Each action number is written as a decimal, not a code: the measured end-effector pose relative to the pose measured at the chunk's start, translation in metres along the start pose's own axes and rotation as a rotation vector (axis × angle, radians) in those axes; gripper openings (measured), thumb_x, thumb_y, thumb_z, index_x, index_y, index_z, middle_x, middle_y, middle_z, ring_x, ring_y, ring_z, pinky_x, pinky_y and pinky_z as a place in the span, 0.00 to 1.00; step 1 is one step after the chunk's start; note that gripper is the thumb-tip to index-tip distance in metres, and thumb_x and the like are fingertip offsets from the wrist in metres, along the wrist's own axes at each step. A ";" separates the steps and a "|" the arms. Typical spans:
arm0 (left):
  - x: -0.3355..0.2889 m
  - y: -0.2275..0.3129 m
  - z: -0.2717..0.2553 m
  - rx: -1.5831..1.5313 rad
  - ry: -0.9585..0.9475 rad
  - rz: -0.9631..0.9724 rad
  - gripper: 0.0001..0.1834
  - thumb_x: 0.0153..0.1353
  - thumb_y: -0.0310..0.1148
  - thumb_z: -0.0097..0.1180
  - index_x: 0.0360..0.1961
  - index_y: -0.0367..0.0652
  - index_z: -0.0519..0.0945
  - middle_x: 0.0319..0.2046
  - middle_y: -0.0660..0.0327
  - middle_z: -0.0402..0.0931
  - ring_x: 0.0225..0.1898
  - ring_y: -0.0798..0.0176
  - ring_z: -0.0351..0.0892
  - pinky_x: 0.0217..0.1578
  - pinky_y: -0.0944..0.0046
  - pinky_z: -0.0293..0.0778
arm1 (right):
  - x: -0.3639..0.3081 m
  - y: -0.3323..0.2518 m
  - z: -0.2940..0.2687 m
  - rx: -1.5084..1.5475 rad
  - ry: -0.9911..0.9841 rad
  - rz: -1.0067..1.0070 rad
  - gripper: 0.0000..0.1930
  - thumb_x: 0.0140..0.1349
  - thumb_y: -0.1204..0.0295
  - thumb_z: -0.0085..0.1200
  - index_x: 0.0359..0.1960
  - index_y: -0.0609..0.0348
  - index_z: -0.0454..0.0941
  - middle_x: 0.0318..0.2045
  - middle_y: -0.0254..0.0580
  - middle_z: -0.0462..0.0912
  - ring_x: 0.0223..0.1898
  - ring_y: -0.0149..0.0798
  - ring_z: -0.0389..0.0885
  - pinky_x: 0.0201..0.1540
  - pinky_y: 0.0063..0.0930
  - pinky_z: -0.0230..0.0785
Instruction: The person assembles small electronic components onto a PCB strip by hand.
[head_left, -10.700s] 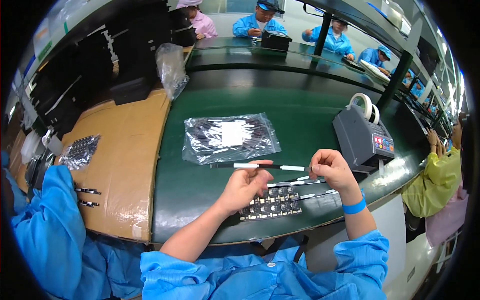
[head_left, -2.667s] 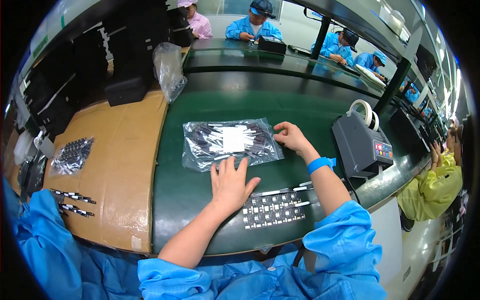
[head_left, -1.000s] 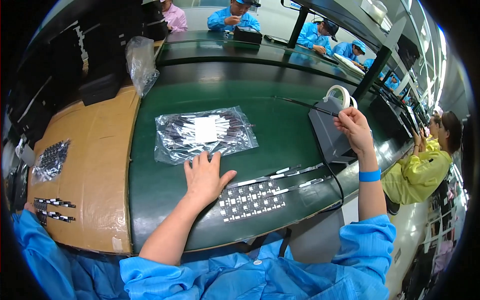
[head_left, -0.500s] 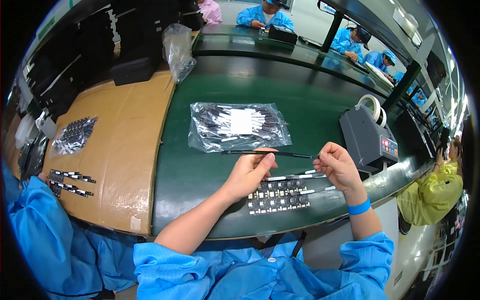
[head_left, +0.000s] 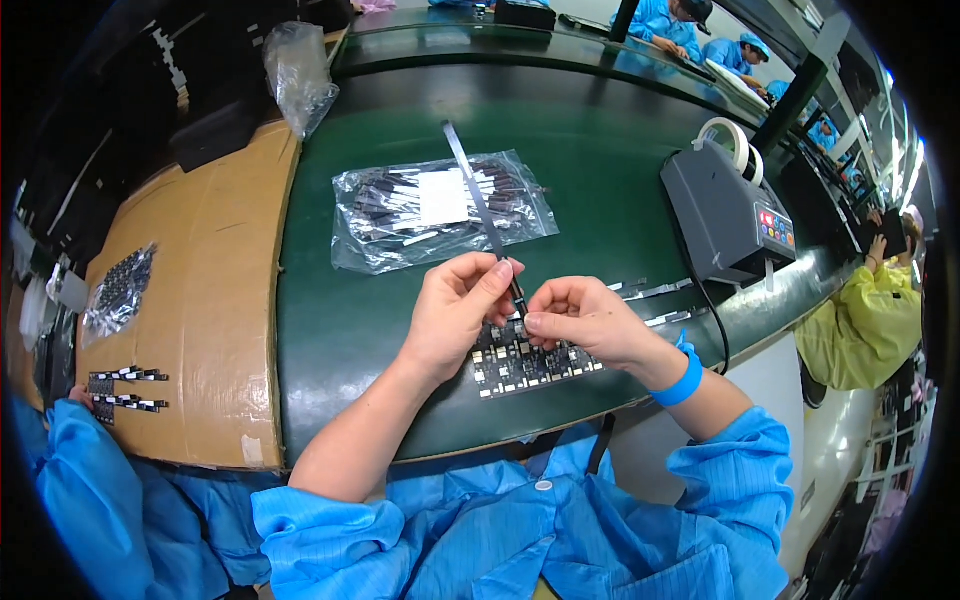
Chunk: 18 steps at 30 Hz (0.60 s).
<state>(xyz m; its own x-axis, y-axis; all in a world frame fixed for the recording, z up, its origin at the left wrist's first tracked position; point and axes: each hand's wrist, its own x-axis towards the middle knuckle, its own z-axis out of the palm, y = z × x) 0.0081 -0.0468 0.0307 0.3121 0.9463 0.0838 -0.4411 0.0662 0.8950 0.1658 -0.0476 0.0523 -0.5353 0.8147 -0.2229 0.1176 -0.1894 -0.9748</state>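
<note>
A long, thin dark strip, like a flat flex cable (head_left: 466,170), slants up and away over the bag from its lower end between my hands. My left hand (head_left: 450,312) pinches it near that end between thumb and fingers. Just to the right, the closed fingers of my right hand (head_left: 592,322) are at the strip's tip. Below them lies a black circuit board panel (head_left: 530,366) with rows of small pale parts, its upper edge partly hidden by my hands. Light strips (head_left: 668,290) extend to the right from behind my right hand.
A clear plastic bag (head_left: 365,240) of similar strips lies beyond my hands. At right stands a grey tape dispenser (head_left: 712,205) with white rolls and a cable. Cardboard (head_left: 215,330) covers the left side, where a co-worker's hand (head_left: 82,396) touches another panel (head_left: 103,385).
The strip has turned from lying level to slanting away from me. My right hand has moved left, close to my left hand. The view has shifted, too.
</note>
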 end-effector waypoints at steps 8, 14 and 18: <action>-0.004 0.003 0.004 -0.112 -0.137 -0.027 0.08 0.50 0.29 0.45 0.32 0.38 0.69 0.25 0.62 0.69 0.24 0.73 0.66 0.25 0.75 0.63 | 0.000 0.013 -0.006 0.508 -0.242 0.096 0.06 0.49 0.71 0.46 0.25 0.61 0.67 0.21 0.37 0.72 0.23 0.26 0.70 0.26 0.15 0.64; -0.003 0.000 -0.001 -0.100 -0.086 0.010 0.05 0.47 0.29 0.49 0.24 0.39 0.69 0.19 0.65 0.70 0.18 0.77 0.65 0.19 0.79 0.60 | -0.001 0.009 0.000 0.388 -0.172 0.158 0.08 0.51 0.70 0.44 0.29 0.62 0.68 0.22 0.36 0.72 0.23 0.25 0.69 0.27 0.15 0.64; -0.003 0.002 0.000 -0.072 -0.055 -0.017 0.04 0.47 0.28 0.50 0.23 0.40 0.68 0.18 0.63 0.69 0.17 0.76 0.64 0.19 0.79 0.61 | -0.002 0.008 -0.007 0.211 -0.090 0.044 0.11 0.52 0.68 0.42 0.34 0.62 0.67 0.23 0.35 0.71 0.24 0.24 0.68 0.27 0.14 0.63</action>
<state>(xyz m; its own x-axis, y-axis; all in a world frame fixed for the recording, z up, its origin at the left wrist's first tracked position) 0.0066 -0.0495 0.0323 0.3653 0.9261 0.0943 -0.4938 0.1069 0.8630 0.1738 -0.0462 0.0452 -0.6070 0.7528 -0.2546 -0.0297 -0.3416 -0.9394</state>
